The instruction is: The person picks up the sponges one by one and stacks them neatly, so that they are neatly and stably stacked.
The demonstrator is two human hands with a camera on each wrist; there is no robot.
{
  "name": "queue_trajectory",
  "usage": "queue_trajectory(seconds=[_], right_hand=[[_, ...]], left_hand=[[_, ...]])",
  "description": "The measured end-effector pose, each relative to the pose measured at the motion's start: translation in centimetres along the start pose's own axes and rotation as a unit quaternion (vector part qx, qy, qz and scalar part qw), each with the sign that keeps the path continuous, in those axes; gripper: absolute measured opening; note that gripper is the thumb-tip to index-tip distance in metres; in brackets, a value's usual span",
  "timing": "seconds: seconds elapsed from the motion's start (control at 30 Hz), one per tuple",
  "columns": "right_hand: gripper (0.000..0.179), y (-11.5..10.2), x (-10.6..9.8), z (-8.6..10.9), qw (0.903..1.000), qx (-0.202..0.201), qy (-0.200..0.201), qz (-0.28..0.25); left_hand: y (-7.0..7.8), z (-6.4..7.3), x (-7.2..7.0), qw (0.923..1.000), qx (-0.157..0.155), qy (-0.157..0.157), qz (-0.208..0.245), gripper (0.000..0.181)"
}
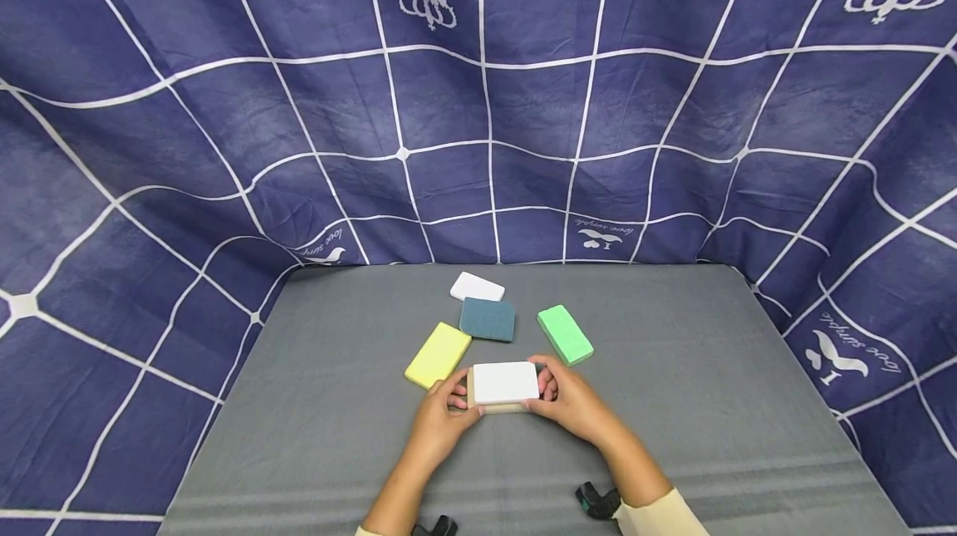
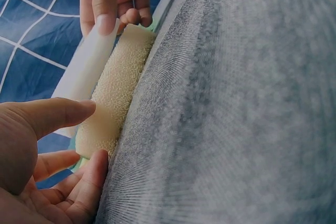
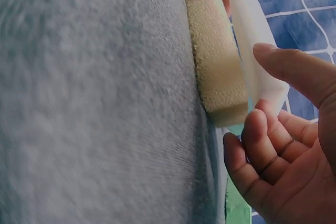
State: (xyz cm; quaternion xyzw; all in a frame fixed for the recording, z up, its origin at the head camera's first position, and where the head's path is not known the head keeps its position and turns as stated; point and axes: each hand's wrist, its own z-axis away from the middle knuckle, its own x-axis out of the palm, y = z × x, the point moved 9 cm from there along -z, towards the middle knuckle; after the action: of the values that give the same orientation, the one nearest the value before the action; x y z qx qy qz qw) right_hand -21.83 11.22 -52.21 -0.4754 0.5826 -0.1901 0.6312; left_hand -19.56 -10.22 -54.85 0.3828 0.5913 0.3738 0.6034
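A white block-shaped sponge (image 1: pixel 507 382) lies over a beige sponge (image 1: pixel 503 409) on the grey surface, nearest the person. Between the two, the wrist views show a thin gap. My left hand (image 1: pixel 439 418) holds the left end of the beige sponge, thumb on its near side and fingers around the end. At the right end, my right hand (image 1: pixel 571 405) pinches the white sponge (image 3: pixel 257 51), its thumb against the near edge and the other fingers curled at the end. The far side of the beige sponge (image 2: pixel 118 82) is hidden.
A yellow sponge (image 1: pixel 439 355) lies just beyond the left hand. Farther back are a dark blue-green pad (image 1: pixel 488 319) and another white block (image 1: pixel 477 287). A green sponge (image 1: pixel 565 335) lies beyond the right hand. Blue gridded cloth (image 1: pixel 534 104) hangs around the grey surface (image 1: pixel 336 403).
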Motion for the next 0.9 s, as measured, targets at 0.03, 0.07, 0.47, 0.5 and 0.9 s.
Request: queue_trajectory(seconds=[0.03, 0.07, 0.47, 0.5, 0.9], right_hand=[[0.059, -0.04, 0.07, 0.01, 1.0000, -0.001, 0.001, -0.001], [0.059, -0.07, 0.15, 0.01, 1.0000, -0.002, 0.001, -0.001], [0.061, -0.09, 0.58, -0.06, 1.0000, -0.005, 0.002, 0.000], [0.061, -0.09, 0.59, -0.07, 1.0000, -0.006, 0.002, 0.000], [0.061, -0.07, 0.81, -0.16, 0.9998, -0.008, 0.008, 0.019]], left_hand=[[0.02, 0.02, -0.02, 1.0000, 0.000, 0.000, -0.001, 0.066], [0.03, 0.05, -0.03, 1.0000, 0.000, 0.000, -0.003, 0.066], [0.09, 0.17, -0.09, 1.0000, -0.001, 0.004, -0.009, 0.067], [0.13, 0.18, -0.09, 1.0000, 0.003, 0.003, -0.009, 0.067], [-0.19, 0.09, -0.06, 1.0000, 0.002, 0.002, -0.001, 0.065]])
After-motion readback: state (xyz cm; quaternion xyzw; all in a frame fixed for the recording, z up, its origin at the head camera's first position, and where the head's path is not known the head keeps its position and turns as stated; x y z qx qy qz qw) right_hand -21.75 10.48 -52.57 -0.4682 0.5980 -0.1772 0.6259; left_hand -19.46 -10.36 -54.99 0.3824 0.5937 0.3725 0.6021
